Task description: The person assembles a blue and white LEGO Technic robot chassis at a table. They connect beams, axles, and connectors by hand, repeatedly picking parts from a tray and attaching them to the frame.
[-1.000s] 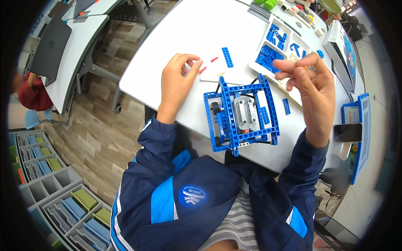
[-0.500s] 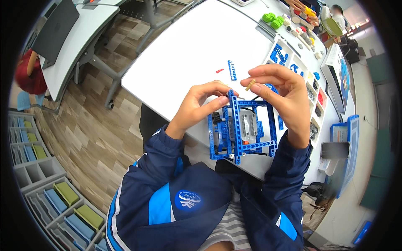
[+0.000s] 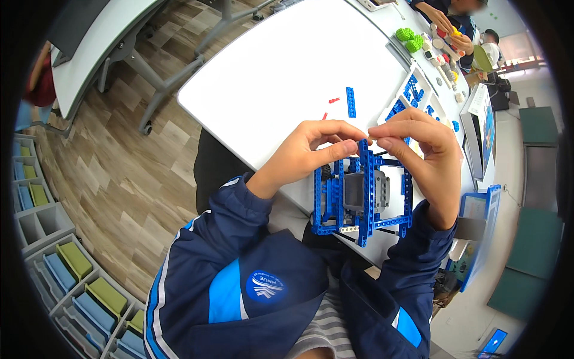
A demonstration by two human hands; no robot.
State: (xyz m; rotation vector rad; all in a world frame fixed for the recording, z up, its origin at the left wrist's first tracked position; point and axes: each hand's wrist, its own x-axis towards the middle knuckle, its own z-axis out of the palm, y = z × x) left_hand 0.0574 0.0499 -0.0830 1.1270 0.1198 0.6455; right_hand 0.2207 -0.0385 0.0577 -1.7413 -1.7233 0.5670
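A blue building-brick frame (image 3: 359, 194) with a grey block in its middle rests at the near edge of the white table (image 3: 287, 78). My left hand (image 3: 314, 152) pinches the top of the frame's upright blue beam. My right hand (image 3: 421, 155) meets it from the right, thumb and forefinger closed on a tiny piece at the beam's top end. Both hands sit just above the frame.
A loose blue strip (image 3: 351, 102) and small red pins (image 3: 333, 100) lie on the table beyond my hands. A white tray of blue parts (image 3: 412, 99) stands to the right. Another person's hands (image 3: 445, 27) work at the far end. Storage bins (image 3: 72, 281) line the floor at left.
My right hand came down from the tray side and my left hand came off the table; both now meet at the top of the blue frame. The view has also shifted closer.
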